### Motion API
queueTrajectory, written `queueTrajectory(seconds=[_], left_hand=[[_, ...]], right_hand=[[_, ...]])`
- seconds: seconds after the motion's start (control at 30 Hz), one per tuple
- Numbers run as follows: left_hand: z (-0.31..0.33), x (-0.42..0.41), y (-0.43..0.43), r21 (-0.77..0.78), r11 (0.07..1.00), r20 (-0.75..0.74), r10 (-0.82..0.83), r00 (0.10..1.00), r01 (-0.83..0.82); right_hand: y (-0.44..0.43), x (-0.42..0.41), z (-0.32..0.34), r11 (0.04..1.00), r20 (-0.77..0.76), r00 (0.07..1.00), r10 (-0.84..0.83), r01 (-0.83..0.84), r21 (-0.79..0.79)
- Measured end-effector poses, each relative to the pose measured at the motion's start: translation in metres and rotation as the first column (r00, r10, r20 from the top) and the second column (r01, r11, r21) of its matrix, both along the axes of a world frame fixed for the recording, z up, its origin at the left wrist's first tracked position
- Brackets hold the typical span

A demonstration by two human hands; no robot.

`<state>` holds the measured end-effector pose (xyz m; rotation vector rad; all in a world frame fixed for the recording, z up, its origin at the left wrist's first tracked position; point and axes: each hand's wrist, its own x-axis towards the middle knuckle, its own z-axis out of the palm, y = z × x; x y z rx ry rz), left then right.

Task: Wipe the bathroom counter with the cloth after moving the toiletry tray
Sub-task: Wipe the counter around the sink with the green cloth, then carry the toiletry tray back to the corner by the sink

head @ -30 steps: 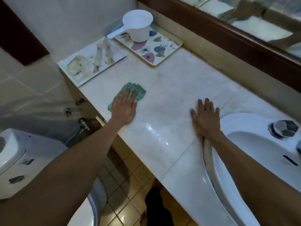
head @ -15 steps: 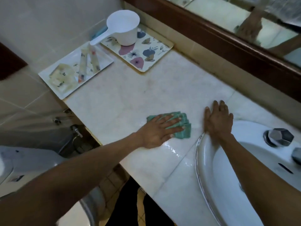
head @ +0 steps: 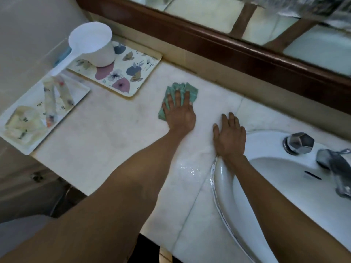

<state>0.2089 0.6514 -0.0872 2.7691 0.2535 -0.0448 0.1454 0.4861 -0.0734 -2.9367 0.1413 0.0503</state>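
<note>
My left hand (head: 179, 112) presses flat on a folded green cloth (head: 190, 90) lying on the pale marble counter (head: 106, 133), near the back wall. The cloth sticks out beyond my fingertips and to the left of my palm. My right hand (head: 228, 133) rests flat and bare on the counter beside the basin rim, fingers spread, holding nothing. A white toiletry tray (head: 79, 92) with tubes and sachets sits at the counter's far left end.
A floral tray (head: 140, 76) carrying a white plastic dipper (head: 93, 44) stands at the back left. A white basin (head: 284, 183) with a chrome tap (head: 338, 173) and knob (head: 299, 142) fills the right. A wood-framed mirror (head: 228, 48) runs along the back. A small wet patch (head: 190, 168) glistens near the basin.
My left hand has swept the cloth from the counter's left part rightwards towards the basin, then away from me towards the back wall. My right hand stays planted by the basin.
</note>
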Motion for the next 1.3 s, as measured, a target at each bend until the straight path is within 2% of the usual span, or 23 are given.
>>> queueTrajectory(seconds=[0.1,0.23,0.37,0.43,0.5,0.57,0.67,0.73,0.87,1.03,1.13,1.2,1.3], left_hand=[[-0.005,-0.016,-0.007,0.043,0.979,0.035,-0.203,0.979,0.202],[0.0,-0.024,0.015,0.054,0.93,-0.024,-0.362,0.932,0.363],[0.037,-0.014,0.031,-0.133,0.889,-0.186,-0.457,0.87,0.438],[0.059,-0.023,0.058,-0.253,0.873,-0.117,-0.456,0.882,0.417],[0.074,-0.046,0.098,-0.342,0.863,0.005,-0.393,0.919,0.371],[0.083,-0.075,0.144,-0.319,0.897,0.071,-0.298,0.952,0.305],[0.09,-0.116,0.213,-0.301,0.946,0.074,-0.1,0.992,0.118],[0.091,-0.134,0.256,-0.302,0.953,0.064,0.048,0.997,-0.027],[0.094,-0.158,0.34,-0.341,0.877,0.098,0.392,0.915,-0.34],[0.093,-0.178,0.425,-0.367,0.718,0.073,0.656,0.751,-0.592],[0.081,-0.183,0.464,-0.304,0.679,0.04,0.71,0.703,-0.668],[0.073,-0.182,0.484,-0.284,0.665,-0.005,0.719,0.695,-0.69],[0.059,-0.178,0.503,-0.374,0.589,-0.138,0.729,0.671,-0.717]], right_hand=[[0.0,-0.001,0.001,1.0,-0.004,1.0,-0.001,0.001,0.01],[0.0,-0.002,0.005,1.0,-0.027,1.0,0.003,-0.002,0.026],[0.005,0.005,0.018,0.998,-0.094,0.995,-0.018,0.023,0.053],[0.013,0.017,0.034,0.995,-0.14,0.99,-0.016,0.029,0.094],[0.029,0.03,0.057,0.983,-0.16,0.987,-0.029,0.057,0.176],[0.056,0.043,0.075,0.963,-0.126,0.992,-0.029,0.061,0.261],[0.117,0.059,0.093,0.936,-0.053,0.994,0.095,-0.071,0.346],[0.163,0.068,0.098,0.887,-0.072,0.975,0.209,-0.158,0.435],[0.263,0.079,0.089,0.807,-0.13,0.896,0.424,-0.309,0.504],[0.366,0.079,0.076,0.777,-0.208,0.819,0.534,-0.379,0.502],[0.41,0.089,0.067,0.794,-0.219,0.79,0.573,-0.467,0.39],[0.434,0.097,0.061,0.815,-0.225,0.802,0.553,-0.464,0.348],[0.458,0.105,0.052,0.822,-0.167,0.836,0.523,-0.442,0.359]])
